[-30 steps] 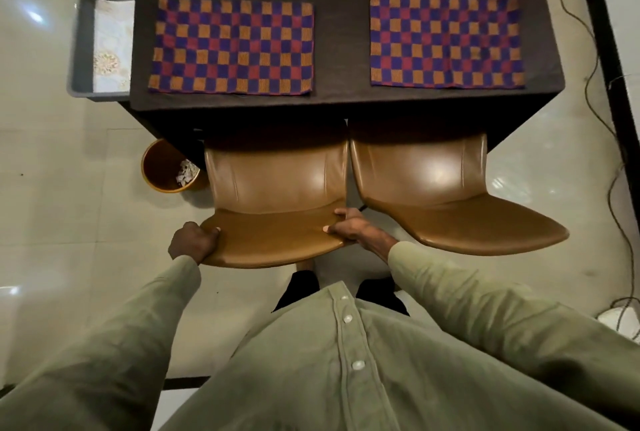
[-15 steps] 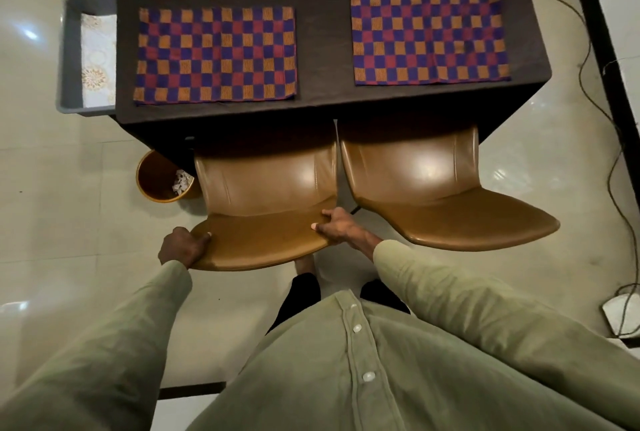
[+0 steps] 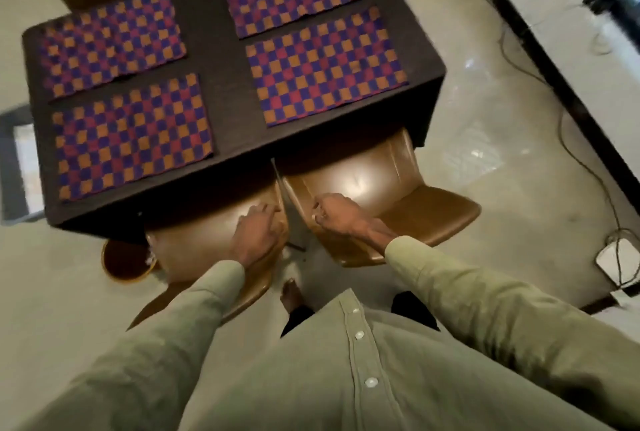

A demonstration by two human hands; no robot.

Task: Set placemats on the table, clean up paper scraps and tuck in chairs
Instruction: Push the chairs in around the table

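Observation:
Four checkered purple-and-orange placemats, among them the near-left (image 3: 131, 136) and the near-right (image 3: 325, 67), lie on the dark table (image 3: 214, 67). Two brown leather chairs stand partly under its near edge. My left hand (image 3: 258, 233) hovers over the right part of the left chair (image 3: 194, 247), fingers spread. My right hand (image 3: 337, 216) is curled on the left edge of the right chair (image 3: 433, 212), which sticks out further. The frame is blurred.
A round brown waste bin (image 3: 121, 264) with white paper scraps stands on the floor left of the left chair. A grey tray (image 3: 14, 160) sits at the table's left end. Cables (image 3: 571, 140) and a white device (image 3: 620, 264) lie on the floor at the right.
Both hands let go of the left chair's back and moved right; my right hand now holds the right chair's edge. The view has swung and tilted to the right.

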